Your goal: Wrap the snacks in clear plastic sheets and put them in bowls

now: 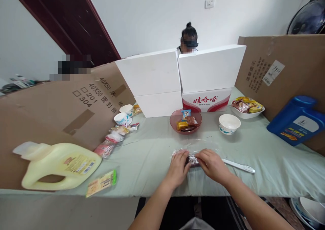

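Close to the front of the table, both hands work at a crinkled silver foil wrapper (193,159) with something dark beneath it. My left hand (178,167) grips the wrapper's left end, its fingers curled over the top. From the other side, my right hand (211,163) pinches the foil between thumb and fingers. Clear plastic film (207,144) spreads out behind the hands. To the right of my right hand lies a white plastic utensil (240,165), its far end hidden. A pink glass bowl (175,126) with several wrapped snacks stands just beyond.
A white paper bowl (230,123) is right of centre, near a white dish (237,113) of snacks. A blue bottle (296,121) stands far right, a yellow jug (58,165) far left. White boxes (157,77) and cardboard (50,111) wall the table. A person (189,37) is behind.
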Tool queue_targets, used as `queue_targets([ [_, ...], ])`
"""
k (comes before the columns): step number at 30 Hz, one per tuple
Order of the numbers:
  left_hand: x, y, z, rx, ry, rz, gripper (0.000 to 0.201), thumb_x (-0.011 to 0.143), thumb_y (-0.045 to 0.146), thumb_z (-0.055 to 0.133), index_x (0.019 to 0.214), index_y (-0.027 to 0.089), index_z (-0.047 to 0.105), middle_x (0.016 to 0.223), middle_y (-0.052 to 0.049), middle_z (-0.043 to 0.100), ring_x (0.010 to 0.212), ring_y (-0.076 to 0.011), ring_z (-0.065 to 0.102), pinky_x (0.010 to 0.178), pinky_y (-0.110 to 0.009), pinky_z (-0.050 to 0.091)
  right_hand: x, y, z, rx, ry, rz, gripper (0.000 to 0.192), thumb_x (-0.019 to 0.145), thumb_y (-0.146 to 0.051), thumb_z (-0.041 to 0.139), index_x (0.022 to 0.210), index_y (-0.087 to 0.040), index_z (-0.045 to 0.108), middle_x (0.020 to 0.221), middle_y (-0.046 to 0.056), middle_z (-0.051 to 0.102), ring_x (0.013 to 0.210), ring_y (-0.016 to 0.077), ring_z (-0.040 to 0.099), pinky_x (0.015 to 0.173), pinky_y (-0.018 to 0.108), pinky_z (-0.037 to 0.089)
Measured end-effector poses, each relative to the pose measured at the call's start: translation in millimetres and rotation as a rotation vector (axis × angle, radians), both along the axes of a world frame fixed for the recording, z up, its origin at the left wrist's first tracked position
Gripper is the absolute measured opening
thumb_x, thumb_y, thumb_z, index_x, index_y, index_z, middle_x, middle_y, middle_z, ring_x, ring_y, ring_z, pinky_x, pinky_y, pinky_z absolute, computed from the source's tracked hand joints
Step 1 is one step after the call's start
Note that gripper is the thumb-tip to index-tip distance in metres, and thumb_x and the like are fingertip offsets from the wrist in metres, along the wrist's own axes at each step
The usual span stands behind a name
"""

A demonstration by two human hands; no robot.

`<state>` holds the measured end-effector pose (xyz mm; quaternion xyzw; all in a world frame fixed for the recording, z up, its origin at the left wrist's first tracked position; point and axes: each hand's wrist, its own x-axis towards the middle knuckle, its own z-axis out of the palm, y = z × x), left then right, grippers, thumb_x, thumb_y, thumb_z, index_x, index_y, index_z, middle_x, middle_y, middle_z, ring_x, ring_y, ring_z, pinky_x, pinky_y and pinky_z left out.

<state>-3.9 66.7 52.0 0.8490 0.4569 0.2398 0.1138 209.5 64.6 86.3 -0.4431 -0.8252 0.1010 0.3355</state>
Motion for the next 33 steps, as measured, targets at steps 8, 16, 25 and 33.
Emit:
queue_targets([
  [8, -17, 0, 13.1, -0.033, 0.006, 0.07, 0.021, 0.085, 0.012, 0.055, 0.102, 0.019, 0.066, 0.089, -0.006, 0.065, 0.09, -0.0219, 0.057, 0.091, -0.043, 0.044, 28, 1, -17.5, -0.497, -0.06, -0.209, 0.044, 0.09, -0.036, 0.043, 0.128, -0.018, 0.054, 0.095, 0.008, 0.07, 0.086, 0.0223, 0.064, 0.077, 0.034, 0.047],
  [16, -42, -41, 46.9, -0.634, 0.16, -0.39, 0.022, 0.069, 0.03, 0.08, 0.089, 0.026, 0.072, 0.085, 0.002, 0.066, 0.081, -0.0168, 0.06, 0.072, -0.025, 0.045, 58, -48, 21.7, -0.801, -0.157, 0.189, 0.02, 0.078, -0.035, 0.064, 0.093, -0.024, 0.07, 0.08, 0.001, 0.067, 0.072, 0.0159, 0.059, 0.065, 0.024, 0.039],
  [25, 13, -19, 31.5, -0.297, 0.131, -0.205, 0.049, 0.065, 0.03, 0.081, 0.111, 0.024, 0.063, 0.109, -0.004, 0.057, 0.105, -0.0253, 0.049, 0.093, -0.038, 0.043, 16, -4, -27.1, -0.259, -0.107, -0.074, 0.029, 0.09, -0.018, 0.042, 0.11, -0.019, 0.063, 0.114, 0.01, 0.065, 0.109, 0.0226, 0.056, 0.094, 0.039, 0.043],
  [33, 3, -33, 22.7, -0.37, 0.141, -0.169, 0.038, 0.061, 0.03, 0.084, 0.089, 0.02, 0.061, 0.098, -0.002, 0.058, 0.097, -0.0238, 0.05, 0.085, -0.036, 0.042, 16, -2, -72.7, -0.09, -0.312, -0.15, 0.045, 0.091, -0.013, 0.038, 0.132, -0.02, 0.054, 0.142, 0.008, 0.049, 0.134, 0.0254, 0.039, 0.108, 0.049, 0.032],
])
